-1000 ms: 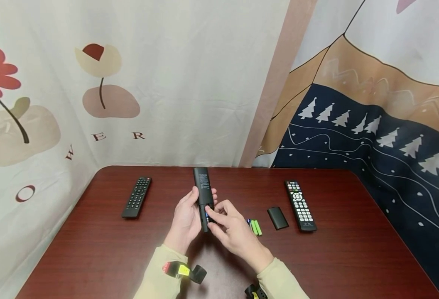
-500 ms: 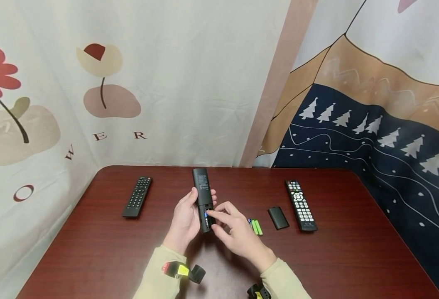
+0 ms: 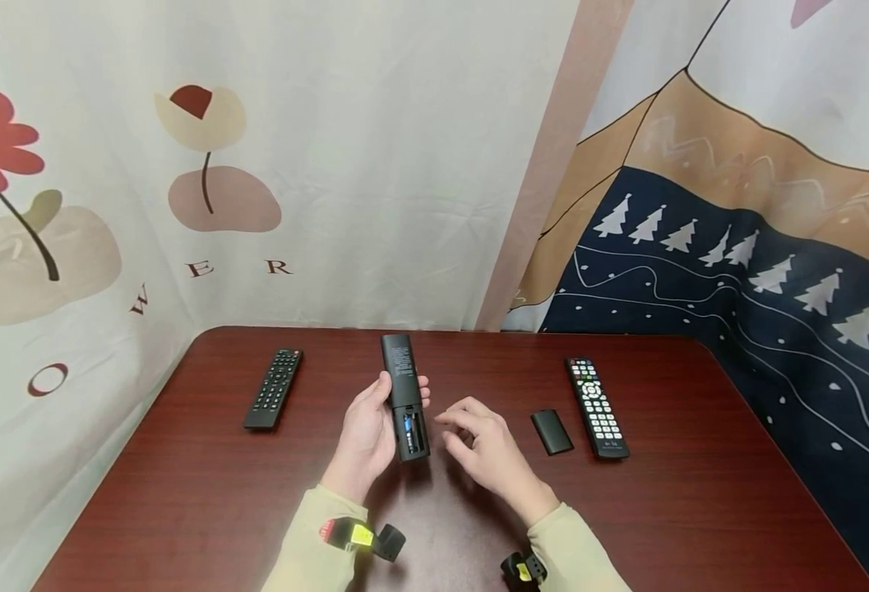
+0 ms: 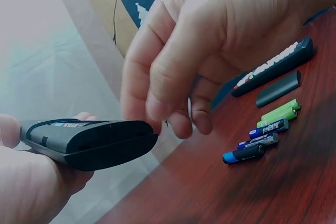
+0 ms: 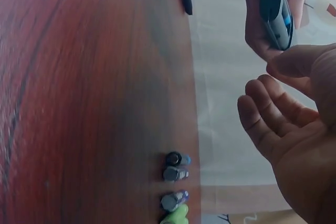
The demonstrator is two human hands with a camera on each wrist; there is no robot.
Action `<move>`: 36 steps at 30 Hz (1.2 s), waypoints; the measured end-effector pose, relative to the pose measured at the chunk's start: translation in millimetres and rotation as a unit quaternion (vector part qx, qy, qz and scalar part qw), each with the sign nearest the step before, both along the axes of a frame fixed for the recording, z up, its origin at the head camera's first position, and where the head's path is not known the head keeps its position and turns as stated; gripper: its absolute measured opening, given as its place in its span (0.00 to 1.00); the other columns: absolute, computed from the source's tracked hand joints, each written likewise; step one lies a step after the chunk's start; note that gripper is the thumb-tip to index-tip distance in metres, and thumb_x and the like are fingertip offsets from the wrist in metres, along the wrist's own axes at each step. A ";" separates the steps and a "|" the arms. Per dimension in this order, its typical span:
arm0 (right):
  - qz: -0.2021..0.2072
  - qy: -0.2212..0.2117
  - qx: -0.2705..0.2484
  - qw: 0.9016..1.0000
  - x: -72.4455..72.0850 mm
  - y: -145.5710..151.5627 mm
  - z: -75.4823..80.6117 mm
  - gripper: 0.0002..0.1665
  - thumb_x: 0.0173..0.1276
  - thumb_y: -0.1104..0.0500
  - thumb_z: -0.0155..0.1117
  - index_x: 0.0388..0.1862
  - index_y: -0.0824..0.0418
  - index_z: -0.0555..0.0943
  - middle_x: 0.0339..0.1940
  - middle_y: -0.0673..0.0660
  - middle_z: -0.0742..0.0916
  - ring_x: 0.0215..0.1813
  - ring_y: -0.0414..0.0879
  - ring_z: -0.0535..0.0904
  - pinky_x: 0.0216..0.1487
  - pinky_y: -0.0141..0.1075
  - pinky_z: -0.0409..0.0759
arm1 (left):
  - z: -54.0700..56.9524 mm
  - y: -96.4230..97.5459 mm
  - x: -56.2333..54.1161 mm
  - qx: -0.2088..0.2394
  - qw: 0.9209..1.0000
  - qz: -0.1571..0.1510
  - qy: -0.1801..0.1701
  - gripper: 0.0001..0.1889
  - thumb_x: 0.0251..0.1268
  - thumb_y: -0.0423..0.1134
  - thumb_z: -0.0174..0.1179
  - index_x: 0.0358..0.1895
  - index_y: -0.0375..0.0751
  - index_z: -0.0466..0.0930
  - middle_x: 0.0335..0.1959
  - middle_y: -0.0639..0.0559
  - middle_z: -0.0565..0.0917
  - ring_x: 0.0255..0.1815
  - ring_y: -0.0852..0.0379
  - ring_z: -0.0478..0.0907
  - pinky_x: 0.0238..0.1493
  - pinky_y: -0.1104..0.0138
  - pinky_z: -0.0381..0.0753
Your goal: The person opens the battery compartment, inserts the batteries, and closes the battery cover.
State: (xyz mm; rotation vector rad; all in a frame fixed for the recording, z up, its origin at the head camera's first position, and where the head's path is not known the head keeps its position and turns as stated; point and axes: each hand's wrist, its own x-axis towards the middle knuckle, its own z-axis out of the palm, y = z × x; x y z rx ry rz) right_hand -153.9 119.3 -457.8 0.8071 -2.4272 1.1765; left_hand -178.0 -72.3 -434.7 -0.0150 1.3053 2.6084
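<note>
My left hand [image 3: 366, 432] grips a black remote control [image 3: 402, 374], its back turned up. The lower end has an uncovered battery compartment, where a blue-and-black battery [image 3: 409, 429] lies. Just right of the remote, my right hand [image 3: 492, 450] hovers with loosely bent fingers and nothing visible in them. Several loose batteries lie on the table in the left wrist view: green ones [image 4: 278, 114], blue ones [image 4: 269, 128] and a black-and-blue one [image 4: 243, 154]. In the head view the right hand hides them. A black battery cover [image 3: 552, 432] lies farther right.
A second remote [image 3: 597, 409] with white buttons rests on the right of the dark red table [image 3: 182, 510]. Another black remote [image 3: 274, 390] lies on the left. Printed curtains [image 3: 375, 164] hang behind the table.
My right hand has drawn back from the battery compartment to the right, leaving the battery inside exposed to view. The left hand keeps its hold on the remote.
</note>
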 end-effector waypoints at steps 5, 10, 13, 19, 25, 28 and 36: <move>-0.028 -0.023 0.019 0.999 -1.2 3.9 -0.2 0.12 0.62 0.73 0.70 0.44 0.64 0.89 0.40 0.53 0.85 0.35 0.41 0.79 0.36 0.32 0.81 | 2.2 0.5 0.3 0.000 1.000 -0.003 0.001 0.28 0.88 0.45 0.32 0.78 0.27 0.56 0.53 0.43 0.84 0.53 0.52 0.83 0.58 0.64 0.80; -0.066 -0.052 0.045 0.995 -2.3 8.3 -1.5 0.12 0.60 0.74 0.71 0.42 0.64 0.88 0.40 0.52 0.85 0.35 0.43 0.80 0.36 0.32 0.80 | 3.1 0.8 0.5 0.000 1.000 -0.002 0.000 0.28 0.88 0.45 0.32 0.78 0.27 0.56 0.52 0.44 0.84 0.50 0.53 0.84 0.57 0.64 0.80; -0.084 -0.065 0.058 0.993 -3.2 11.1 -2.0 0.12 0.60 0.74 0.70 0.42 0.64 0.88 0.40 0.52 0.85 0.36 0.43 0.80 0.36 0.33 0.80 | 2.7 0.8 0.4 -0.002 1.000 -0.001 0.000 0.28 0.88 0.45 0.33 0.78 0.27 0.56 0.51 0.44 0.84 0.49 0.54 0.84 0.57 0.64 0.80; -0.100 -0.083 0.066 0.989 -4.9 17.1 -4.1 0.14 0.59 0.74 0.69 0.43 0.64 0.89 0.40 0.51 0.85 0.36 0.43 0.80 0.36 0.33 0.79 | 2.4 1.5 -0.4 0.004 1.000 -0.003 0.005 0.28 0.88 0.44 0.32 0.77 0.25 0.56 0.48 0.46 0.85 0.49 0.53 0.84 0.57 0.64 0.81; -0.110 -0.096 0.086 0.986 -6.6 20.0 -5.7 0.15 0.58 0.75 0.70 0.43 0.64 0.88 0.42 0.53 0.85 0.39 0.46 0.81 0.40 0.36 0.81 | 2.7 1.4 -0.2 0.001 1.000 -0.004 0.006 0.29 0.88 0.45 0.32 0.77 0.25 0.56 0.49 0.46 0.85 0.49 0.54 0.84 0.57 0.64 0.80; -0.112 -0.101 0.103 0.983 -7.2 20.9 -6.8 0.15 0.57 0.76 0.70 0.43 0.65 0.88 0.43 0.54 0.85 0.40 0.47 0.81 0.41 0.38 0.81 | 2.9 1.1 0.0 0.000 1.000 -0.004 0.005 0.29 0.88 0.45 0.32 0.77 0.26 0.56 0.50 0.46 0.85 0.49 0.54 0.84 0.57 0.64 0.80; -0.114 -0.117 0.144 0.976 -8.6 23.3 -9.6 0.16 0.57 0.75 0.72 0.45 0.65 0.87 0.48 0.58 0.86 0.50 0.55 0.81 0.51 0.50 0.81 | 3.9 0.8 0.4 -0.009 1.000 -0.003 0.005 0.28 0.88 0.44 0.30 0.78 0.27 0.56 0.50 0.46 0.85 0.49 0.54 0.84 0.58 0.64 0.80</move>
